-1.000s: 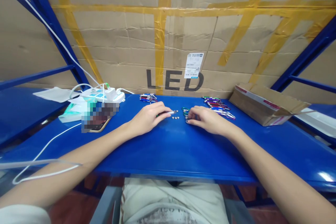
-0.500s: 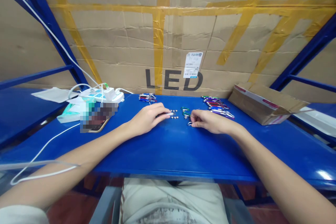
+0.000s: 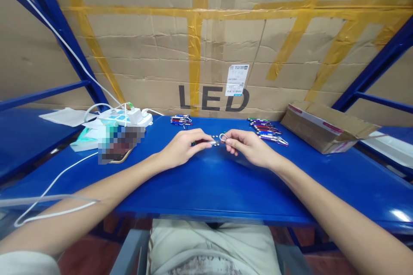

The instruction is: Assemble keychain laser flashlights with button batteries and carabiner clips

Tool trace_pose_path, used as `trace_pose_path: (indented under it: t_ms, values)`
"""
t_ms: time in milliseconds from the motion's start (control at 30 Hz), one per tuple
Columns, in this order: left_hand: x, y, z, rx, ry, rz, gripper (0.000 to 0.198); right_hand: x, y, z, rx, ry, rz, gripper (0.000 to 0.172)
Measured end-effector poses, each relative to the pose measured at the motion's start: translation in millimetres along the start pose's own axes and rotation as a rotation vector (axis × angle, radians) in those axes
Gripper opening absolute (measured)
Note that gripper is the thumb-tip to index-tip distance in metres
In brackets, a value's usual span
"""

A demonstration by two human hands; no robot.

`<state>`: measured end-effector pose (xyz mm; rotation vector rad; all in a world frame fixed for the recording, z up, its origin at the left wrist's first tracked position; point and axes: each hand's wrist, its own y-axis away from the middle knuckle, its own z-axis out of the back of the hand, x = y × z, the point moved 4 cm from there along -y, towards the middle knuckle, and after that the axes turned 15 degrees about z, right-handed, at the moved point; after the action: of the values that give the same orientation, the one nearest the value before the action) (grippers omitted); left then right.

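My left hand [image 3: 182, 147] is closed in a pinch on a small pen-like flashlight [image 3: 210, 142], its silvery end pointing right and most of its body hidden by the fingers. Opposite it, my right hand [image 3: 242, 146] pinches a silver carabiner clip [image 3: 222, 136] by its edge, the loop facing the flashlight's end. The two pieces are very close; whether they touch I cannot tell. Several small round metal pieces [image 3: 217, 136] lie on the blue table [image 3: 213, 184] around the fingertips, partly covered by the hands.
Finished-looking flashlights with clips lie in a bigger group [image 3: 266, 129] at right and a smaller group [image 3: 180, 120] at the back. An open cardboard box [image 3: 325, 129] stands at right. On the left are a power strip [image 3: 138, 117], a phone [image 3: 121, 154] and a white cable [image 3: 61, 171].
My right hand has lifted the carabiner clip from the table and moved it left and up to the flashlight's end. My left hand has stayed nearly in place.
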<state>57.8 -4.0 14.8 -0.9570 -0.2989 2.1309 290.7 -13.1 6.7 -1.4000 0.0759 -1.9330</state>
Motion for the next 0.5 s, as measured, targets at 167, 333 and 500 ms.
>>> trace_pose_path:
  t_ms: [167,333,500]
  values:
    - [-8,1,0.6,-0.019,0.054,-0.05,0.023,5,0,-15,0.015,-0.13,-0.04,0.048]
    - [-10,2,0.2,-0.047,0.047,-0.068,0.023,5,1,-20,0.06,-0.063,-0.002,0.046]
    - [-11,3,-1.8,-0.019,0.07,-0.052,0.025,8,2,-23,0.121,0.152,0.091,0.039]
